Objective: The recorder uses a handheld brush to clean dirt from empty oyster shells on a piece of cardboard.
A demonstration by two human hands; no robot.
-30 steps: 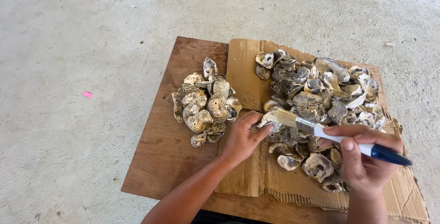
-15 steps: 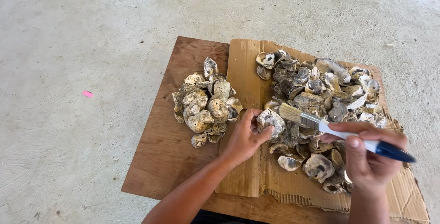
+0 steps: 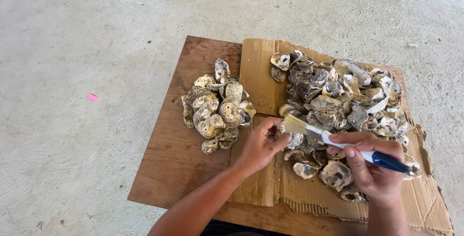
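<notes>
Left hand (image 3: 261, 146) fingers pinch rough grey oyster shell (image 3: 293, 139); right hand (image 3: 374, 168) grips blue-and-white-handled paintbrush (image 3: 338, 142). Shell likely rigid, sharp-edged, brittle; best held by rim.

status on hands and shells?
Left hand grips one shell. Right hand holds brush, bristles on that shell. Big pile crowds behind.

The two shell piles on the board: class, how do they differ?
The left pile is small and compact; the right pile is larger and sprawling. The left pile lies on bare wooden board; the right pile lies on cardboard. Both hold rough, greyish oyster-like shells.
</notes>
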